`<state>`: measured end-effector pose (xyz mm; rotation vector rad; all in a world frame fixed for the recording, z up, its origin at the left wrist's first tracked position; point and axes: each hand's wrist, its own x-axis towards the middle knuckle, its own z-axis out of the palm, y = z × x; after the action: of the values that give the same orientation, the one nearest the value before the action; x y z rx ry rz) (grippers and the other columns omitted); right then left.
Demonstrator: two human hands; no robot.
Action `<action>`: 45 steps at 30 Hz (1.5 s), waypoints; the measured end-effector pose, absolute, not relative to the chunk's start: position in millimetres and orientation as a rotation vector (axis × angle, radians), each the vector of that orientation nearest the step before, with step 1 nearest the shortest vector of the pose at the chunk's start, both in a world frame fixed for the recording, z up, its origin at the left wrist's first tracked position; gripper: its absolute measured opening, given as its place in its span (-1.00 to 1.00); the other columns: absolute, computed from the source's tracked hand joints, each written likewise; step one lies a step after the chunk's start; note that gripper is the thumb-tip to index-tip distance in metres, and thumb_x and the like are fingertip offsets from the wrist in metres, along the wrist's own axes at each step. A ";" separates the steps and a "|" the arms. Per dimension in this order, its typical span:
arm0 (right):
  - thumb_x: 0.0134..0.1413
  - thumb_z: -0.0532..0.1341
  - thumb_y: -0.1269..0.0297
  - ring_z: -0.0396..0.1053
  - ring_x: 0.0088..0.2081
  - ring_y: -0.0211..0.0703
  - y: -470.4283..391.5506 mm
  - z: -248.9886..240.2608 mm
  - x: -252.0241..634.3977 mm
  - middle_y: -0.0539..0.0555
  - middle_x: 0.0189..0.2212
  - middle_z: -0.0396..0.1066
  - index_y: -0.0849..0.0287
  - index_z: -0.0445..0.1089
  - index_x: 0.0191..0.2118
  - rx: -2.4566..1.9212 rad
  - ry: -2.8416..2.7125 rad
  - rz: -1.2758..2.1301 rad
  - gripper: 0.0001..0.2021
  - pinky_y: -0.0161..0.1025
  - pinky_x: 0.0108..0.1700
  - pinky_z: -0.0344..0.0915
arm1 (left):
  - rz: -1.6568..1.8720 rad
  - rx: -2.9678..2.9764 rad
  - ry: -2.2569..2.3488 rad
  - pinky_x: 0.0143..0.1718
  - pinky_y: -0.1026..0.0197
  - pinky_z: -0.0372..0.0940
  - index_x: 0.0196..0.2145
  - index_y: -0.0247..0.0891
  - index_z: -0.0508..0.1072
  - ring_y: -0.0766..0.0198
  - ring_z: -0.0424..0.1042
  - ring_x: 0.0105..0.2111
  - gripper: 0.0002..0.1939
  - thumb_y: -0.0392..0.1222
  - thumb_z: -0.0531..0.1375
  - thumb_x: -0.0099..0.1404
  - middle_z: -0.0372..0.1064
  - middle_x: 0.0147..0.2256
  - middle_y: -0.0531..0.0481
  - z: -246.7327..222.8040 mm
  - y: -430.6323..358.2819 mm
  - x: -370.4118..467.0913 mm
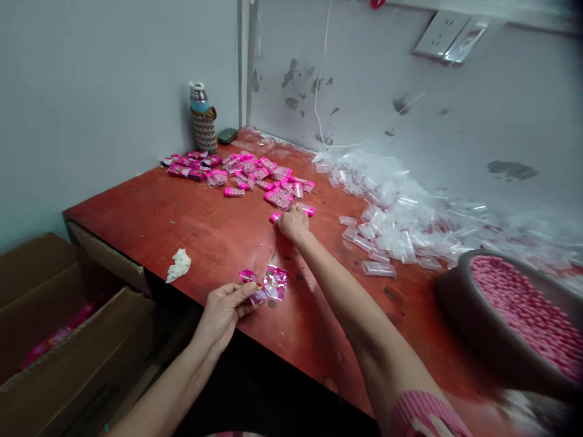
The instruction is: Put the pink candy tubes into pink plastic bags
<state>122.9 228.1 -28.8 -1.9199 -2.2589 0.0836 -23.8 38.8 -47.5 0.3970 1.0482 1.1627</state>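
Near the front edge of the red table, my left hand (230, 305) pinches a shiny pink packet (276, 283) between thumb and fingers. My right hand (294, 223) reaches to the middle of the table, its fingers closed around a small pink-capped tube (275, 217) at the near side of the pile. Beyond it lie several clear containers with pink caps and pink beads (279, 198). To their left is a heap of dark pink packets (181, 170).
Clear empty containers (396, 212) are heaped at the right, behind a bowl of pink beads (523, 309). A bottle in a knitted cover (204, 128) stands at the back left. Crumpled tissue (179, 265) lies near the edge. Below left is a cardboard box (109, 334).
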 end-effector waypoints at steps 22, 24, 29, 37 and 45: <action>0.11 -0.03 0.07 0.26 -0.70 -0.36 -26.8 -16.2 154.7 -0.04 -0.55 0.33 0.16 0.18 -0.23 -1.337 -1.134 1.254 -0.73 -0.45 -0.72 0.18 | 1.243 0.136 0.769 -0.45 0.26 0.38 -0.38 -0.37 0.35 0.25 0.45 -0.46 -0.88 -0.29 0.20 0.10 0.44 -0.45 -0.09 -37.5 36.3 41.1; 0.12 -0.02 0.09 0.26 -0.69 -0.38 -29.0 -20.4 151.2 -0.04 -0.55 0.33 0.16 0.20 -0.24 -1.319 -1.082 1.236 -0.75 -0.46 -0.70 0.19 | 1.234 0.176 0.714 -0.46 0.28 0.37 -0.40 -0.37 0.36 0.29 0.43 -0.49 -0.87 -0.28 0.22 0.07 0.43 -0.47 -0.07 -35.8 31.6 48.3; 0.12 -0.01 0.12 0.26 -0.69 -0.39 -25.8 -31.0 151.6 -0.06 -0.56 0.33 0.16 0.20 -0.31 -1.242 -1.014 1.262 -0.78 -0.47 -0.70 0.19 | 1.180 0.310 0.686 -0.67 0.36 0.26 -0.45 -0.37 0.34 0.37 0.34 -0.64 -0.81 -0.20 0.25 0.02 0.36 -0.58 0.01 -31.2 23.4 56.8; 0.12 0.01 0.14 0.28 -0.66 -0.38 -26.2 -37.4 150.5 -0.08 -0.57 0.31 0.16 0.19 -0.32 -1.159 -0.947 1.257 -0.81 -0.45 -0.67 0.22 | 1.102 0.406 0.676 -0.66 0.35 0.25 -0.46 -0.34 0.31 0.36 0.33 -0.64 -0.78 -0.14 0.23 0.04 0.36 -0.57 0.00 -26.3 25.5 55.3; 0.11 0.03 0.14 0.29 -0.65 -0.37 -22.8 -39.5 149.2 -0.06 -0.55 0.33 0.18 0.19 -0.27 -1.157 -0.901 1.246 -0.80 -0.45 -0.66 0.24 | 0.921 0.552 0.683 -0.86 0.38 0.03 -0.59 -0.36 0.28 0.41 0.14 -0.81 -0.70 -0.05 0.20 0.05 0.20 -0.74 0.07 -25.6 30.6 58.8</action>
<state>149.2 -22.8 -39.5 -1.1573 -0.9014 1.2460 58.8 30.6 -25.6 0.5522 0.6831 0.9212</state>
